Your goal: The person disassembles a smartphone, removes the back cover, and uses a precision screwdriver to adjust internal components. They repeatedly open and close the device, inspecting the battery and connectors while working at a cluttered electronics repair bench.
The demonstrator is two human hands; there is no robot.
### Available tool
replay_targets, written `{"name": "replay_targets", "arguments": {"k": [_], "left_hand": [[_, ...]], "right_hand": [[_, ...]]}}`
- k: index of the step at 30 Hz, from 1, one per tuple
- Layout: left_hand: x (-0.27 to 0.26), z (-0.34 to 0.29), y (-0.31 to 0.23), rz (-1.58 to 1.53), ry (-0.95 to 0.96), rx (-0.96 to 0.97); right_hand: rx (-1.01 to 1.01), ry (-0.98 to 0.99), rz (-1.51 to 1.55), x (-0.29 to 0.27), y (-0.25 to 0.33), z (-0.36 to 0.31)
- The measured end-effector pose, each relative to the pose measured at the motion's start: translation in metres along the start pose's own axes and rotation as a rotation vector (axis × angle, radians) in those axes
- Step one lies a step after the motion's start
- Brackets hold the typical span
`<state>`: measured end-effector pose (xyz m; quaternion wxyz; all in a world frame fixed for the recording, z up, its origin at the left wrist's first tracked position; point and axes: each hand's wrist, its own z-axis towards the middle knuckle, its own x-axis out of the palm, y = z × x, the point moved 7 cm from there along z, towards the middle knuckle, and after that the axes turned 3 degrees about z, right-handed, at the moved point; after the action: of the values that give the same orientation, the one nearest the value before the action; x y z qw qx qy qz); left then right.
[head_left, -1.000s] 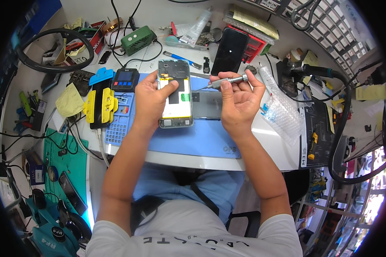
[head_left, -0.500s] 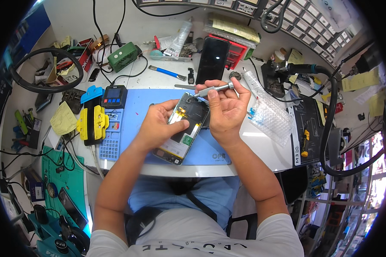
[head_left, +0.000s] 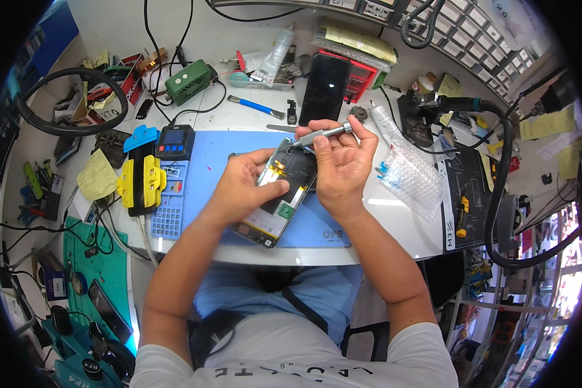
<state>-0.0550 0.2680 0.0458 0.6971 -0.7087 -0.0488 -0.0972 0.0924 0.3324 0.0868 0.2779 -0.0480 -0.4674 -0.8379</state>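
Note:
An opened smartphone (head_left: 279, 211), its back cover off and its battery and inner parts bare, lies tilted above the blue work mat (head_left: 207, 152). My left hand (head_left: 244, 187) grips it by its left edge, the thumb laid over the inside. In my right hand (head_left: 344, 158) is a silver screwdriver (head_left: 324, 135), pinched between thumb and fingers, its handle pointing up to the right. Its tip end comes down at the upper part of the phone; whether it sits in a screw is too small to tell.
Behind the mat a dark phone (head_left: 324, 89) leans against a red box (head_left: 362, 81). A blue pen-like tool (head_left: 256, 107) lies left of it. Bubble wrap (head_left: 410, 181) lies to the right. A yellow clamp holder (head_left: 140, 184) and a small device with a screen (head_left: 174, 142) stand left.
Both hands, the phone and the screwdriver keep almost the same pose. The whole view has shifted slightly.

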Motion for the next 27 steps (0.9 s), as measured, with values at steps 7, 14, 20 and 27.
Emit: {"name": "replay_targets", "arguments": {"k": [7, 14, 20, 27], "left_hand": [[-0.002, 0.001, 0.001, 0.020, -0.005, -0.019], [-0.001, 0.001, 0.002, -0.001, -0.014, 0.011], [0.000, 0.000, 0.001, 0.013, -0.013, 0.013], [0.000, 0.001, 0.002, 0.013, -0.002, 0.025]], "right_hand": [[-0.026, 0.012, -0.028, 0.000, 0.002, 0.001], [-0.095, 0.058, -0.109, 0.005, 0.010, -0.001], [-0.178, 0.098, -0.164, 0.008, 0.014, -0.004], [-0.207, 0.128, -0.203, 0.010, 0.016, -0.004]]}}
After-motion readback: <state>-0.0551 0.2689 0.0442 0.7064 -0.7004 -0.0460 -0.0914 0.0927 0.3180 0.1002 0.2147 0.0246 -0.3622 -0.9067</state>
